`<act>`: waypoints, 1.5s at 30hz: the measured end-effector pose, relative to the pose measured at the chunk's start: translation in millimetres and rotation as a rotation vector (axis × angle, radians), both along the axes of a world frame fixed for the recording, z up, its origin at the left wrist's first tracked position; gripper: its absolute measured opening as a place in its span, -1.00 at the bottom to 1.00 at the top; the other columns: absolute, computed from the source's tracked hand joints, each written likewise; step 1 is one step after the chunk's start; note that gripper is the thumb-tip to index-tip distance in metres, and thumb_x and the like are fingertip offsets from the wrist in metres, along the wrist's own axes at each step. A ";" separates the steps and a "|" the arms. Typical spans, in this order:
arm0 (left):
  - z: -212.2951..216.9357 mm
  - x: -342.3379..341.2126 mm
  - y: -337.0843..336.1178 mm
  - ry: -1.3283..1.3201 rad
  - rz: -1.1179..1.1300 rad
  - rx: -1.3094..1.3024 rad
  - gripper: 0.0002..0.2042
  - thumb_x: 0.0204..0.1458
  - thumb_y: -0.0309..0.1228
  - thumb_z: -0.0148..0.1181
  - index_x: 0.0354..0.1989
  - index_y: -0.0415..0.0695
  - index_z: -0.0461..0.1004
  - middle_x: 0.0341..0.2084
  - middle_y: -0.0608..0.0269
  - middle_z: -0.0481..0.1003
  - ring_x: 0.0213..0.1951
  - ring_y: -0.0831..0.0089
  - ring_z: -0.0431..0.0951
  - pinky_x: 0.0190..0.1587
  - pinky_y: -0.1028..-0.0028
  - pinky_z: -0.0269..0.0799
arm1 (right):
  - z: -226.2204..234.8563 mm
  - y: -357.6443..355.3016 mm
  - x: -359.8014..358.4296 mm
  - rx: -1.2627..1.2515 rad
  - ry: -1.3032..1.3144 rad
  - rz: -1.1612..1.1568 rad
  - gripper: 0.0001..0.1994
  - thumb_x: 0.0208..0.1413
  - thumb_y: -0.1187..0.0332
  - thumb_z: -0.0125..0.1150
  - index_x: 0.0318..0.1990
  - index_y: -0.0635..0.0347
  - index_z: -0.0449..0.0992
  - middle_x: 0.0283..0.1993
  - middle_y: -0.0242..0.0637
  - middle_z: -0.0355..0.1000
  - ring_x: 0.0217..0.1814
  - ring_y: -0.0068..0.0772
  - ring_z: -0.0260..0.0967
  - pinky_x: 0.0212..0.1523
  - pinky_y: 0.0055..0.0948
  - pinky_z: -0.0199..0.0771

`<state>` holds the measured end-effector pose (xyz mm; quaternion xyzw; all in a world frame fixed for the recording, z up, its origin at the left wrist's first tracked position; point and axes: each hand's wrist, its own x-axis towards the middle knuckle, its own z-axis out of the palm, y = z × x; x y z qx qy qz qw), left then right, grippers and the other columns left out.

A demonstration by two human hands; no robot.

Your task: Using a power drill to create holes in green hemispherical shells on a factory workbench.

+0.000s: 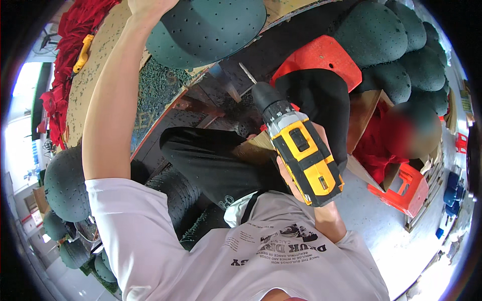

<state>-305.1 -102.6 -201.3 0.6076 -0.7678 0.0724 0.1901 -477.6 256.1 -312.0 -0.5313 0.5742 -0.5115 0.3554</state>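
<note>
My right hand [288, 175] is wrapped round the grip of a yellow and black cordless drill [306, 155], held over my lap. Its long drill bit [247, 72] points up and to the left, apart from anything else. At the top edge, my left hand [150, 6] touches the rim of a dark green dome [211, 32] dotted with small holes. The fingers of that hand are cut off by the picture's edge. The dome sits at the edge of a worktable [103, 65], over green shavings [160, 83].
Stacked green domes [371, 35] stand at the right, beside a red plastic stool [321, 57]. A cardboard box [364, 125] holds red cloth [374, 145]; another red stool [404, 188] stands below. Red netting [63, 85] and a yellow tool [83, 52] lie far left. More domes [65, 183] are lower left.
</note>
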 end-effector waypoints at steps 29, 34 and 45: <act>-180.1 -44.7 168.1 2.067 0.038 0.451 -0.58 0.34 -0.05 -0.04 -0.21 -0.23 0.43 0.06 -0.16 0.44 0.18 0.03 0.43 0.30 0.14 0.31 | -95.8 -58.4 -142.8 -0.119 -1.336 0.100 -0.46 0.12 0.46 0.08 0.29 0.31 0.24 -0.02 -0.12 0.38 -0.63 -0.63 0.14 -0.55 -0.60 0.17; -161.1 -44.9 173.6 2.238 -0.063 0.527 -0.59 0.35 -0.09 -0.05 -0.30 -0.22 0.46 -0.07 -0.07 0.53 0.16 0.03 0.45 0.31 0.14 0.32 | -93.2 -60.4 -139.4 -0.053 -1.265 0.073 -0.44 0.10 0.45 0.10 0.30 0.30 0.23 -0.03 -0.12 0.38 -0.63 -0.64 0.18 -0.55 -0.60 0.22; -144.2 -49.0 125.9 2.461 -0.434 0.148 -0.66 0.25 -0.37 0.15 0.17 -0.12 0.41 0.12 0.23 0.49 0.21 0.32 0.41 0.36 0.19 0.23 | -93.5 -65.5 -137.9 -0.034 -1.240 0.097 -0.44 0.10 0.44 0.14 0.28 0.30 0.22 -0.04 -0.10 0.39 -0.66 -0.63 0.17 -0.58 -0.60 0.22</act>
